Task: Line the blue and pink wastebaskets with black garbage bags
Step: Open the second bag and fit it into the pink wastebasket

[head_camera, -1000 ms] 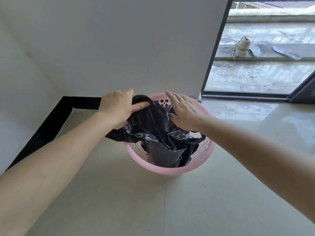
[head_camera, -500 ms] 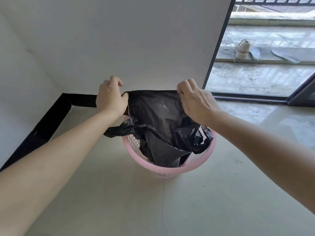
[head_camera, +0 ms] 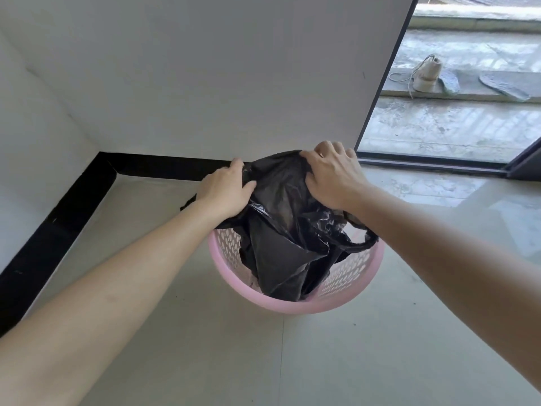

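Observation:
A pink perforated wastebasket (head_camera: 348, 301) stands on the pale floor near the wall. A crumpled black garbage bag (head_camera: 287, 230) hangs down into it, its lower part inside the basket. My left hand (head_camera: 225, 190) grips the bag's upper edge at the far left of the basket. My right hand (head_camera: 333, 177) grips the same edge at the far right. The edge is stretched between both hands above the basket's far rim. One bag handle loop (head_camera: 361, 240) droops over the right rim. No blue wastebasket is in view.
A white wall with a black skirting board (head_camera: 73, 206) runs behind and to the left. To the right is a glass door with a dark frame (head_camera: 380, 92). Outside it lie a shoe (head_camera: 426, 74) and insoles (head_camera: 503, 86).
Both hands took hold of the bag's upper edge, lifted it and spread it, and now hold it lower and farther back over the basket's far rim.

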### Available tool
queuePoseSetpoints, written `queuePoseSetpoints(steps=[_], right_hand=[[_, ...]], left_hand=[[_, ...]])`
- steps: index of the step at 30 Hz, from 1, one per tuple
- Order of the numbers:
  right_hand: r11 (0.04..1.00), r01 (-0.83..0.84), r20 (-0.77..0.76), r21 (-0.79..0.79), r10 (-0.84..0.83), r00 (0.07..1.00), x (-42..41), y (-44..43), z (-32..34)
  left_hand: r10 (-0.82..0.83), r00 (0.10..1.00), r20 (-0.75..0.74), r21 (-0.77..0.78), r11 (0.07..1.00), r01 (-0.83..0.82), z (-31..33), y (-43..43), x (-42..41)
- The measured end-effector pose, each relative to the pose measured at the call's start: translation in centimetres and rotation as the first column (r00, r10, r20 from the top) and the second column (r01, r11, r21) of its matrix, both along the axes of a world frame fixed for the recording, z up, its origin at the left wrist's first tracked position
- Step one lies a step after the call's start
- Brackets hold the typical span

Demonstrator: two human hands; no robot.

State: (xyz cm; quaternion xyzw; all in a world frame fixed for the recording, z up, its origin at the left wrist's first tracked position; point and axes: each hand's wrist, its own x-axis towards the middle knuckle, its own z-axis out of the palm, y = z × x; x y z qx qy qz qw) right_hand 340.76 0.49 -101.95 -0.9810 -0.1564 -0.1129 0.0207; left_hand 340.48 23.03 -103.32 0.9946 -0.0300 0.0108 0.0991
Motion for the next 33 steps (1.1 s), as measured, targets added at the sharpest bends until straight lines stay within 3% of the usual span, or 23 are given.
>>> queuePoseSetpoints(steps=[5, 10, 14, 16, 18, 19, 24, 26, 28, 30, 33], right_hand=[[0.980, 0.143, -0.246, 0.142, -0.105, 0.964, 2.7, -0.8, -0.9], [0.968, 0.127, -0.232, 0.216, -0.076, 0.970, 3.3, -1.3, -1.2], [0.919, 0.181, -0.340, 0.350, -0.056, 0.939, 3.3, -2.0, -0.8], [0.837, 0.324, -0.391, 0.441, -0.146, 0.909, 3.1, -3.0, -0.6], [0.663, 0.467, -0.457, 0.585, -0.207, 0.865, 2.7, -3.9, -0.7], [0.626, 0.484, -0.463, 0.611, -0.213, 0.860, 2.5, -4.1, -0.7], [0.722, 0.329, -0.241, 0.608, -0.227, 0.944, 1.5, -3.8, -0.9], [0.781, 0.245, -0.105, 0.575, -0.226, 0.968, 1.3, -3.4, -0.8], [0.788, 0.269, -0.087, 0.554, -0.267, 0.960, 1.2, -2.9, -0.5], [0.683, 0.396, -0.237, 0.613, -0.319, 0.918, 1.8, -2.6, -0.1], [0.350, 0.672, -0.609, 0.653, -0.286, 0.740, 2.7, -3.2, 0.7]], left_hand=[[0.082, 0.990, -0.113, -0.145, 0.985, -0.098, -0.9, 1.0, 2.3], [0.088, 0.988, -0.125, -0.195, 0.974, -0.112, -1.1, 1.9, 3.3], [0.114, 0.990, -0.081, -0.157, 0.980, -0.125, -0.9, 2.6, 4.0], [0.210, 0.976, -0.053, -0.129, 0.968, -0.215, -0.6, 3.3, 4.2], [0.272, 0.961, -0.042, -0.100, 0.956, -0.275, -0.4, 3.9, 4.2], [0.285, 0.958, -0.043, -0.084, 0.954, -0.287, -0.4, 3.9, 4.1], [0.233, 0.970, 0.073, 0.002, 0.972, -0.233, 0.6, 2.5, 2.3], [0.124, 0.963, 0.241, 0.105, 0.983, -0.153, 1.4, 1.7, 1.2], [-0.032, 0.906, 0.421, 0.199, 0.978, -0.058, 1.9, 0.9, 0.4], [-0.116, 0.877, 0.466, 0.208, 0.978, 0.019, 2.2, 0.5, 0.2], [0.047, 0.974, 0.221, -0.018, 0.999, -0.044, 1.8, 1.5, 0.8]])
